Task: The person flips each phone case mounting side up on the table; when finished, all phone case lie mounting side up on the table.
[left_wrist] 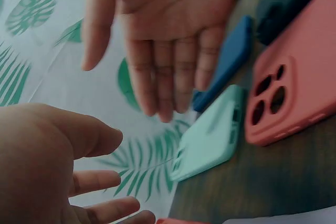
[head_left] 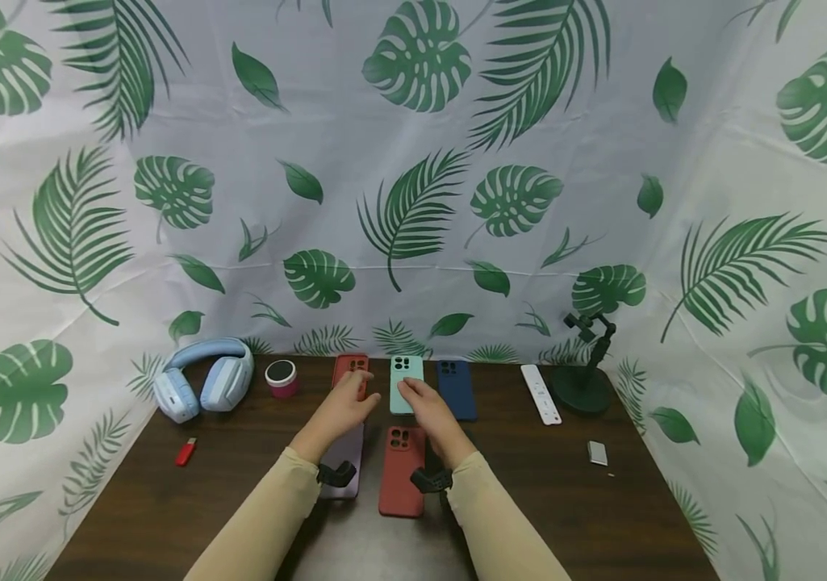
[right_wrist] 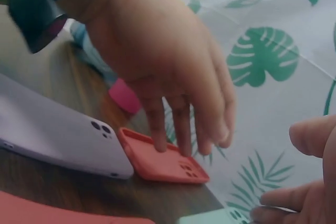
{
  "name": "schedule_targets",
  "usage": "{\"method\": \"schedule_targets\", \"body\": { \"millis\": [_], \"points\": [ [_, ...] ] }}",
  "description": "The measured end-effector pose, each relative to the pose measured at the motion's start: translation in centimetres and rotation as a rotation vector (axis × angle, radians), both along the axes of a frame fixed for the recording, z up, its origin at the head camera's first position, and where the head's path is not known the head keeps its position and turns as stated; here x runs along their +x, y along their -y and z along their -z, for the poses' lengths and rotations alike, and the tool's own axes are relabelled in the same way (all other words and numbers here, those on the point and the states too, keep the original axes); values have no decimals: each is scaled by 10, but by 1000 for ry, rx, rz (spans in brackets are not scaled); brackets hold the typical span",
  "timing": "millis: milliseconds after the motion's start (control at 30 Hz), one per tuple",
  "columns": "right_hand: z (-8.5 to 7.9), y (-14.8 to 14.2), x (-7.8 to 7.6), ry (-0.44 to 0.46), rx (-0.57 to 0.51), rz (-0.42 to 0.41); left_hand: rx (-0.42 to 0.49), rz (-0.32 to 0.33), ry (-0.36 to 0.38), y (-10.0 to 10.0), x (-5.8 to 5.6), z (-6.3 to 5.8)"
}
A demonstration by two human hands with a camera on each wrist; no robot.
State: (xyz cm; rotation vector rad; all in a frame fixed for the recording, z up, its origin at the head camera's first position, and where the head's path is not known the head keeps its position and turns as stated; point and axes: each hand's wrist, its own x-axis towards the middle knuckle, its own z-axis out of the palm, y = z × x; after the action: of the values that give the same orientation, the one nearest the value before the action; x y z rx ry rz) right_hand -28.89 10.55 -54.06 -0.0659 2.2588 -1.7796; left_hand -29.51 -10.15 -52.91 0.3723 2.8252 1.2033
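My left hand (head_left: 344,403) hovers by the back red phone case (head_left: 341,368), its fingers relaxed and holding nothing. In the right wrist view, its fingertips overlap that case (right_wrist: 157,163), which lies hollow side up. Below this hand is a lilac phone case (head_left: 344,464), partly hidden by the wrist. My right hand (head_left: 436,415) has its fingers extended above the mint phone case (head_left: 411,369), covering part of it; nothing is in its grasp. A second red phone case (head_left: 400,476) lies nearer, between the forearms. The blue phone case (head_left: 458,391) sits just right of the right hand.
Light blue headphones (head_left: 224,349) and a pink round container (head_left: 283,390) stand at the back left, with a small red stick (head_left: 185,453) nearer. Toward the right are a white remote (head_left: 540,394), a black jointed stand (head_left: 582,394) and a small silvery block (head_left: 598,453). Leaf-patterned cloth borders the table.
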Motion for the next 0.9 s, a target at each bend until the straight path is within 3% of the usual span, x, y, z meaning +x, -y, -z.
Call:
{"method": "schedule_targets", "body": {
  "millis": [300,600,733,900],
  "points": [
    [3,-15,0,10,-32,64,-90,42,7,-22,-1,8],
    [16,-25,1,61,-28,59,-160,88,90,-36,-5,25],
    [17,-24,-2,75,-34,64,-188,115,120,-38,-9,25],
    [17,-19,-6,106,-12,41,-229,134,102,-40,-11,23]
  ]
}}
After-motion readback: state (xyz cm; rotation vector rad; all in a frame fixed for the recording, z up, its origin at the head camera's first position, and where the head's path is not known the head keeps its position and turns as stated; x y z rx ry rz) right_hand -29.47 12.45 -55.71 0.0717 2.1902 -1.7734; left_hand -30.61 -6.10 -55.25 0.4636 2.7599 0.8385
